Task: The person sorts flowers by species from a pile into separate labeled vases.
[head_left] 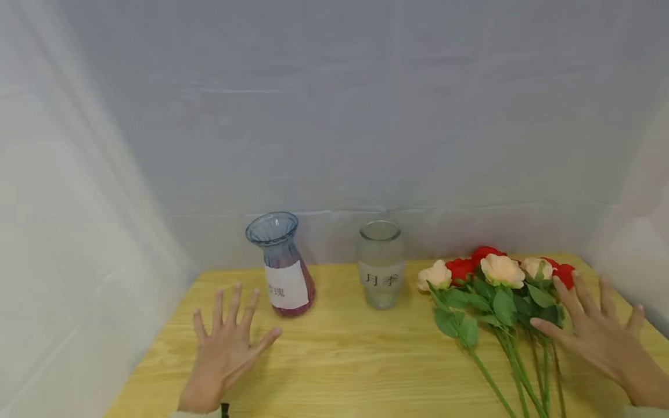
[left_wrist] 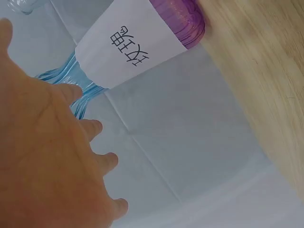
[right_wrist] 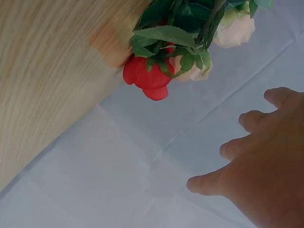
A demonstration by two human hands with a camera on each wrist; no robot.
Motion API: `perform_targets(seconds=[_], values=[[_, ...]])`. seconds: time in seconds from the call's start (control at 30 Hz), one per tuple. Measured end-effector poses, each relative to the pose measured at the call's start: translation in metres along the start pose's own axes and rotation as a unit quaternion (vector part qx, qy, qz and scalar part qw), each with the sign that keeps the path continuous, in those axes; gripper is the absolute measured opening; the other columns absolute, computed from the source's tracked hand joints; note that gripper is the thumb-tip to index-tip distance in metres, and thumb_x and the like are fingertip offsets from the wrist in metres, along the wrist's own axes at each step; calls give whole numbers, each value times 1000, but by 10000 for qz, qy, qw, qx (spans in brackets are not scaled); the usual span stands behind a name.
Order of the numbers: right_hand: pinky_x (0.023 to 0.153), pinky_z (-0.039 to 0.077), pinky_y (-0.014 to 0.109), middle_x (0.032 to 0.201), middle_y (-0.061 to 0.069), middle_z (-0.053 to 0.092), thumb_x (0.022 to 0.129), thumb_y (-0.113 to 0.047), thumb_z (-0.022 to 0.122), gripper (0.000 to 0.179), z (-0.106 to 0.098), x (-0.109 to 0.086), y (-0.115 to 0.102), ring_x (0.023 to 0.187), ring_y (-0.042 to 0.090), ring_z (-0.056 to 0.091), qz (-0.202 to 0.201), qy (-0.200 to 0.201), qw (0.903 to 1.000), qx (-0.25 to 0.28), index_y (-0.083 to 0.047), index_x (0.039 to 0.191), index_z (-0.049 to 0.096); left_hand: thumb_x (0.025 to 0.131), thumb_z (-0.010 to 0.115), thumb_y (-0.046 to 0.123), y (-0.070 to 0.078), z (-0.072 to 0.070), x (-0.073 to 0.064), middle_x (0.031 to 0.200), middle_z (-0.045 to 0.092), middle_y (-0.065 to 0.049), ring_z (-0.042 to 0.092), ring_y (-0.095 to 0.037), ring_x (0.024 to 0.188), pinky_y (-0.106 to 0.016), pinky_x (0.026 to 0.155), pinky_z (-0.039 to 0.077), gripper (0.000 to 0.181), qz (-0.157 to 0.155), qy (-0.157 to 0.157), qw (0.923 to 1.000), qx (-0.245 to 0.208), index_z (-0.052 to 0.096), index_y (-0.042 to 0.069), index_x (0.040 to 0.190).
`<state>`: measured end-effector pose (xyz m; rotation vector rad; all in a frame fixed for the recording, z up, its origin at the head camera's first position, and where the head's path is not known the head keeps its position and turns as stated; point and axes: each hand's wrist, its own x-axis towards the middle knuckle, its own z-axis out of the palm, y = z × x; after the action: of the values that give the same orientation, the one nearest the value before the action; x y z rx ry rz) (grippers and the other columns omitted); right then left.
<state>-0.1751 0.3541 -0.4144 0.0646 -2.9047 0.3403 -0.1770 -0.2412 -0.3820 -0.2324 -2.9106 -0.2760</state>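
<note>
My left hand [head_left: 226, 348] is spread with straight fingers in front of the blue-and-purple glass vase [head_left: 282, 267], holding nothing. That vase has a flared rim and a white paper label [left_wrist: 126, 45] with handwritten characters. To its right stands a clear glass vase [head_left: 381, 249], also labelled. On the right side lies a bunch of flowers, with pale peach blooms [head_left: 503, 271], red blooms [right_wrist: 149, 76] and long green stems [head_left: 517, 371]. Over the right edge of the bunch, my right hand [head_left: 606, 337] is spread too, fingers apart, its thumb overlapping the leaves in the head view.
Everything rests on a light wooden table [head_left: 366, 354]. Behind it hangs a grey-white sheet [head_left: 334, 116], and pale sheeting [head_left: 57, 278] also borders the left side. A small black object [head_left: 225, 410] shows beside the left wrist.
</note>
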Motion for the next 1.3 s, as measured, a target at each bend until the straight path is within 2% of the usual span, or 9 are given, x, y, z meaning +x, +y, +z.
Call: perform_targets(seconds=[0.17, 0.27, 0.33, 0.4, 0.5, 0.63, 0.8, 1.0, 1.3], values=[[90, -4, 90, 160, 35, -9, 97, -64, 52, 105, -2, 2, 2, 140, 64, -14, 52, 156, 9999, -15, -9, 161, -9, 94, 51, 68, 3, -1, 0, 162, 23, -27, 16, -51, 147, -76, 108, 10, 87, 364, 695, 9960, 429, 42, 6, 154], [91, 19, 87, 153, 44, 17, 98, -56, 59, 97, -6, 4, 2, 134, 69, 16, -136, 406, 9990, 111, 8, 157, 16, 92, 63, 58, 10, -2, 4, 152, 41, -27, 40, -49, 136, -71, 100, 36, 76, 828, 1414, 9846, 608, 53, 4, 144], [81, 40, 75, 141, 46, 36, 98, -48, 64, 84, -13, 4, -1, 118, 66, 43, -284, 511, 9981, 217, 16, 146, 36, 88, 71, 50, 16, -1, 8, 141, 52, -27, 53, -48, 123, -67, 86, 49, 69, 1168, 1851, 9740, 590, 57, 2, 136], [70, 50, 64, 125, 46, 51, 97, -38, 68, 68, -23, 5, -8, 99, 60, 58, -364, 534, 9971, 409, 19, 131, 52, 86, 77, 42, 23, 1, 12, 133, 58, -26, 60, -46, 114, -62, 77, 54, 65, 1346, 2000, 9693, 484, 59, 1, 133], [58, 52, 53, 110, 40, 63, 96, -27, 71, 50, -32, 6, -17, 79, 47, 67, -381, 553, 9956, 654, 17, 117, 62, 85, 79, 39, 32, 7, 19, 128, 62, -23, 63, -44, 108, -59, 71, 55, 63, 1448, 1971, 9692, 301, 60, 1, 131], [56, 54, 45, 105, 35, 67, 95, -16, 72, 37, -34, 8, -22, 76, 40, 69, -442, 499, 9924, 1030, 16, 113, 65, 86, 79, 39, 42, 15, 26, 129, 62, -24, 64, -43, 108, -57, 70, 56, 63, 1421, 1832, 9727, 115, 61, 0, 131], [53, 55, 30, 100, 28, 70, 96, -7, 69, 33, -34, 5, -28, 71, 25, 69, -270, 47, 9860, 1648, 18, 117, 62, 87, 78, 37, 54, 23, 35, 126, 64, -21, 66, -39, 106, -52, 72, 58, 60, 1563, 1837, 9703, -187, 62, 0, 130], [57, 58, 30, 98, 20, 72, 98, -7, 66, 34, -36, 2, -38, 73, 13, 69, 6, -310, 9742, 2235, 17, 120, 60, 88, 76, 39, 64, 32, 45, 127, 64, -18, 65, -38, 108, -54, 78, 57, 60, 1490, 1647, 9728, -659, 61, 0, 132], [62, 60, 35, 106, 25, 70, 99, -7, 65, 34, -38, 5, -47, 84, 23, 72, 78, -739, 9539, 2909, 18, 122, 59, 91, 72, 42, 73, 43, 57, 122, 65, -15, 65, -32, 104, -50, 83, 55, 64, 1297, 1043, 9796, -1129, 56, 2, 138]])
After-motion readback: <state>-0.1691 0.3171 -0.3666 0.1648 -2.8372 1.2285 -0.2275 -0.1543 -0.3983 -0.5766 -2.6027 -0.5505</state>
